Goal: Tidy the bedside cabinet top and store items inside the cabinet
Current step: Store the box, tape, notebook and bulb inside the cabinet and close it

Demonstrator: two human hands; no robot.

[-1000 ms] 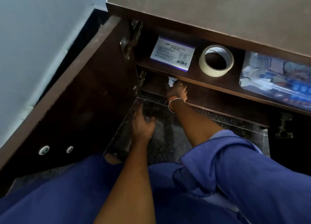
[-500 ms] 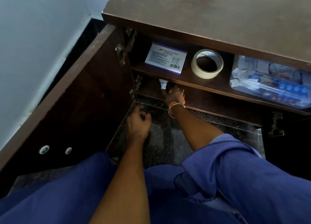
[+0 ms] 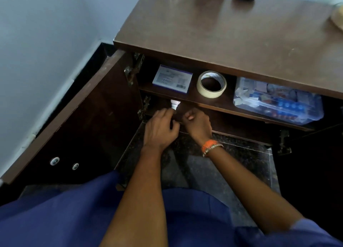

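**Both hands now at the lower shelf**

My view has lifted since a moment ago: the cabinet point(image 3: 232, 29) top now shows, a few dark items still at its far edge. On the upper shelf point(image 3: 194, 96) the box point(image 3: 172, 79), tape roll point(image 3: 211, 84) and clear container point(image 3: 278, 100) lie unchanged. My left hand point(image 3: 160, 130) has come up off the floor beside my right hand point(image 3: 197, 124); its fingers reach the small white tube point(image 3: 175, 104) below. Right is curled; holding anything, I cannot tell

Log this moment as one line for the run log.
cabinet door: open | left hand: touching small white bottle, lower shelf | right hand: beside it, contents hidden | upper shelf: box, tape roll
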